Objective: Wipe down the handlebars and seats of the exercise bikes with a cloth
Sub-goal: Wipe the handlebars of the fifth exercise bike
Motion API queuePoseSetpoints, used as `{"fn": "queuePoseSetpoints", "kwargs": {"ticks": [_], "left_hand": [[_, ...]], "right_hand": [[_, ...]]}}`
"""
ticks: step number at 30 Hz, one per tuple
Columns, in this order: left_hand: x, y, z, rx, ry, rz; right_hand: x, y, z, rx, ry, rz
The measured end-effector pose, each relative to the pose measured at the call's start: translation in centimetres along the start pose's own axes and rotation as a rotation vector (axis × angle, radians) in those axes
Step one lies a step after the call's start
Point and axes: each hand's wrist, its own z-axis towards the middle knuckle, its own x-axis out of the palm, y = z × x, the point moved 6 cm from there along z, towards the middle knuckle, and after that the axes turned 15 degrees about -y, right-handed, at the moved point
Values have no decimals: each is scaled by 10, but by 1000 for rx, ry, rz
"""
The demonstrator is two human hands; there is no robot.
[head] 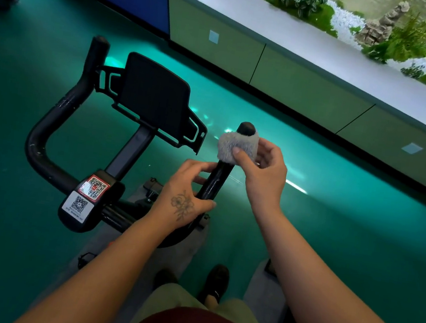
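1. Handlebars of a black bike curve in a U over the green floor; the right-hand bar rises toward the camera's right, its rounded tip near the picture's middle.
2. A grey fluffy cloth is wrapped round that bar just below the tip.
3. The right hand reaches in from the lower right, forearm extended, wrist bent inward; thumb and fingers pinch the cloth against the bar.
4. The left hand, tattooed on its back, grips the same bar lower down, fingers curled round it, thumb on the near side.
5. A black tablet holder sits between the bars, above a stem with QR stickers.
6. A white-topped planter runs along the right.
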Motion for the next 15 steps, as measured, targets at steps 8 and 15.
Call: {"fn": "queuePoseSetpoints", "kwargs": {"ticks": [8, 15], "left_hand": [[-1, -1, 0, 19, -6, 2], [-1, 0, 2, 26, -4, 28]], "right_hand": [[4, 17, 21, -90, 98, -24], [-10, 0, 17, -90, 181, -51]]}}
